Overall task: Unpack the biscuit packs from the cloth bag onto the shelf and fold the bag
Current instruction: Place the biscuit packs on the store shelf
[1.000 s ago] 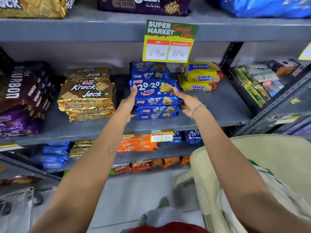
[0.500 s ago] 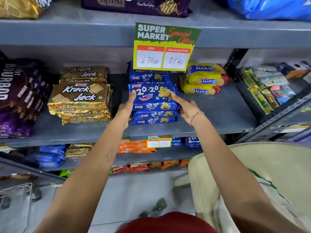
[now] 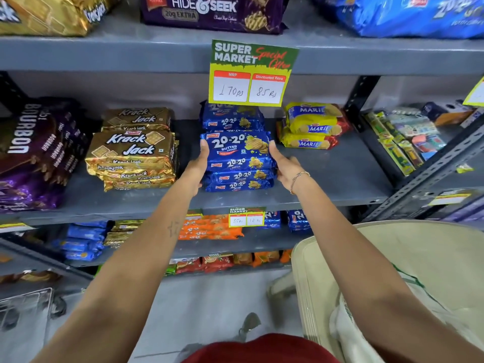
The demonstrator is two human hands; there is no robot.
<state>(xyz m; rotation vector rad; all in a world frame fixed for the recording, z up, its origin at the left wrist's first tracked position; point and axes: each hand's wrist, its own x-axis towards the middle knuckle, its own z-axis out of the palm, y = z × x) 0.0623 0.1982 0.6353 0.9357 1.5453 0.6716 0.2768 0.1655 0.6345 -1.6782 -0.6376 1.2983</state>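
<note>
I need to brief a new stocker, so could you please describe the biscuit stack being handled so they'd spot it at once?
On the grey metal middle shelf, directly below the green and yellow price sign, stands a front stack of blue 20-20 butter cookie packs. It sits between gold Krack Jack packs and yellow Marie packs, the only stack pressed between two hands.

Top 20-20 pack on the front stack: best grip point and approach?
Take the top 20-20 pack by its two short ends, coming from the front. It lies flat and long across the stack, ends exposed, as the left hand and right hand flank it.

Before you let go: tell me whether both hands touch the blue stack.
Touching. Head view: left hand and right hand press the sides of the 20-20 stack.
</note>
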